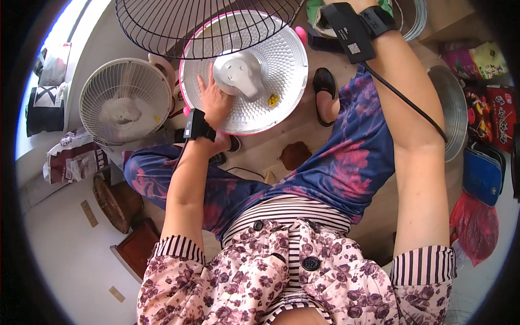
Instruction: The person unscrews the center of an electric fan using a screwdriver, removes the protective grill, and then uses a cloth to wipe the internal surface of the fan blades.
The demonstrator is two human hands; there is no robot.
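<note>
A silver heater dish [287, 70] with a pink rim sits in front of the person, between a white fan [123, 103] and the right black shoe [325, 82]. The left hand [215, 103] lies against the dish's inner face, its grip wide, fingers spread. A black wire grille [208, 27] overlaps the dish's far part. The right hand [364, 4] is cropped; its grip I cannot tell.

Blue case [481, 176], red plastic bag [475, 227], metal basin [454, 105], caged white fan [122, 111]
</note>
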